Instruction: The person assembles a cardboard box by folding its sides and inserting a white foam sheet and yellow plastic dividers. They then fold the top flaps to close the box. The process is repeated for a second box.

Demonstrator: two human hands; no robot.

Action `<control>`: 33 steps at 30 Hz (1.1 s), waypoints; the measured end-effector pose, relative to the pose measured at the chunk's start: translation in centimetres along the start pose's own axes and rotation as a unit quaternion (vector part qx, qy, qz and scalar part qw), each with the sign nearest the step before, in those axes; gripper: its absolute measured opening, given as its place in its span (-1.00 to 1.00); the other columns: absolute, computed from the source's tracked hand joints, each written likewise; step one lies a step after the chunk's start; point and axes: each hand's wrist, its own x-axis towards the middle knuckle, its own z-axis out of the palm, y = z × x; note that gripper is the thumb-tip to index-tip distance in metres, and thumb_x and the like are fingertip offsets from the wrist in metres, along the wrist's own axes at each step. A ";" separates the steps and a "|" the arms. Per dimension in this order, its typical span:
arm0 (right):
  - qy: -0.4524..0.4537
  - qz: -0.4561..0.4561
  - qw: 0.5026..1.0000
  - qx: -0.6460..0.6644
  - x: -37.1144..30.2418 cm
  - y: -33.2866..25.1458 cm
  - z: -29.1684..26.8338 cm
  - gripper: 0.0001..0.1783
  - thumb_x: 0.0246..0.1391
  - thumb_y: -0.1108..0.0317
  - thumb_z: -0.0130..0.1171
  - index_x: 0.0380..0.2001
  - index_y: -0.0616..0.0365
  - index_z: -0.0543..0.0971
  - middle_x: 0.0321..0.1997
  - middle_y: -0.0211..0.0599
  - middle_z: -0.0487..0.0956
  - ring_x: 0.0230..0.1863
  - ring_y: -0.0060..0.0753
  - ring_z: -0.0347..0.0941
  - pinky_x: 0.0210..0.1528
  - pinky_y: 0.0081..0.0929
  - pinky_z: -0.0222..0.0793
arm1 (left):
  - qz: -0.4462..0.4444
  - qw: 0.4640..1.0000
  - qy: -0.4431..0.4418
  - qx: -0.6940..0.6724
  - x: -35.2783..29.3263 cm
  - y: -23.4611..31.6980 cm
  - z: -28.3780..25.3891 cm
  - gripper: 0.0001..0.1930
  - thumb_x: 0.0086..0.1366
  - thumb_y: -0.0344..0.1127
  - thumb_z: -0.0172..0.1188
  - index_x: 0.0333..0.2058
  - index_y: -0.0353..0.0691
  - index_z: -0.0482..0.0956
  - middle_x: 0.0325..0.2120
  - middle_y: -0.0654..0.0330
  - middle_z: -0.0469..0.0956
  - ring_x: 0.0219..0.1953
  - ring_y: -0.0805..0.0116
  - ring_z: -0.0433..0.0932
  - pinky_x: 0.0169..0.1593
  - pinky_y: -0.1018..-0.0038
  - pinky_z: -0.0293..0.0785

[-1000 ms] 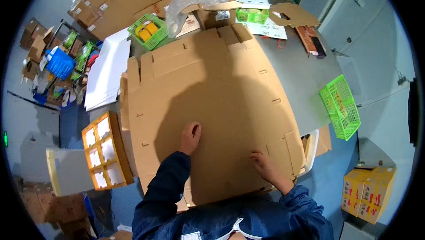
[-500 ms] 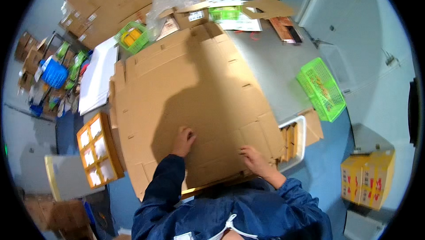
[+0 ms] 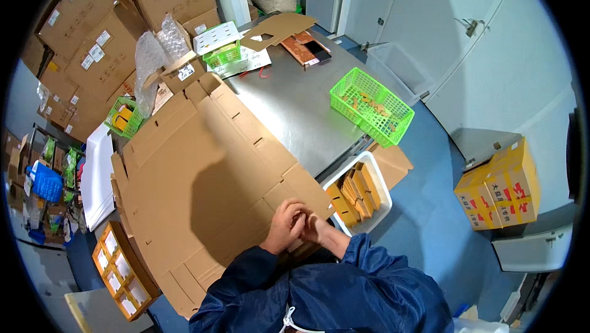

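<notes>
A large flattened cardboard sheet (image 3: 178,167) with slots and creases along its borders lies across the metal table. Over its near right corner my two hands meet. My left hand (image 3: 284,225) has its fingers curled in against the other hand. Partly behind it, my right hand (image 3: 314,230) is bent inward, its fingers closed too. Whatever may be between the fingertips is hidden. Just right of the hands stands a white bin (image 3: 386,201) holding several folded brown cardboard pieces (image 3: 356,195).
A green basket (image 3: 375,109) with small brown bits stands on the table's right edge. A wooden compartment tray (image 3: 126,271) is at the left. At the back are a phone (image 3: 317,49), bubble wrap (image 3: 147,66) and stacked cartons (image 3: 92,44). A taped carton (image 3: 501,188) sits far right.
My view has swung right. My hands, apart over the sheet before, have come together at its near right corner beside the white bin.
</notes>
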 end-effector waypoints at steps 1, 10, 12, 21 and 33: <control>-0.018 -0.018 0.999 0.028 -0.4 -1.7 -0.2 -0.60 0.27 0.04 -0.24 -0.16 0.03 0.50 -0.19 -0.34 0.58 -0.33 -0.37 0.49 -0.31 -0.45 0.44 | 0.023 1.000 0.008 -0.007 0.7 0.9 0.3 -0.81 0.17 -0.48 0.12 -0.21 -0.23 0.50 -0.19 0.04 0.46 -0.12 0.08 0.48 -0.06 0.34 0.42; 0.315 -0.433 0.763 -0.361 -2.1 -34.1 -10.3 -0.49 0.12 0.20 0.09 0.04 0.32 0.33 -0.18 -0.08 0.54 -0.23 -0.23 0.53 -0.24 -0.33 0.50 | -0.092 0.993 0.016 0.078 -1.5 -0.3 -1.1 -0.79 0.17 -0.44 0.12 -0.18 -0.26 0.47 -0.08 -0.02 0.39 -0.01 -0.01 0.40 0.06 0.25 0.34; 0.378 -0.423 0.612 -0.551 0.5 -37.5 -12.9 -0.54 0.08 0.25 0.12 0.00 0.28 0.40 -0.30 -0.17 0.54 -0.34 -0.31 0.51 -0.31 -0.38 0.47 | -0.050 0.975 0.085 0.197 -3.2 -3.7 -1.3 -0.75 0.17 -0.41 0.14 -0.16 -0.28 0.45 -0.04 -0.04 0.38 0.03 -0.06 0.36 0.11 0.19 0.28; 0.151 -0.268 0.563 -0.767 18.6 -19.2 -5.6 -0.48 0.01 0.09 0.18 -0.06 0.28 0.50 -0.12 0.01 0.58 -0.14 -0.16 0.51 -0.09 -0.26 0.41 | -0.155 0.898 0.030 0.411 -3.4 -10.0 -0.1 -0.32 0.32 0.05 -0.08 0.27 -0.26 0.12 0.33 0.01 -0.02 0.38 -0.01 -0.16 0.36 -0.08 -0.35; -0.027 -0.355 0.545 -0.759 11.0 -13.3 7.2 -0.38 -0.10 0.51 -0.02 0.14 0.34 0.25 0.18 0.19 0.32 0.20 0.12 0.25 0.25 -0.25 0.16 | -0.160 0.901 0.066 0.397 -4.7 -10.2 -0.4 -0.31 0.31 0.06 -0.06 0.28 -0.25 0.09 0.34 0.04 -0.02 0.38 -0.01 -0.13 0.35 -0.13 -0.38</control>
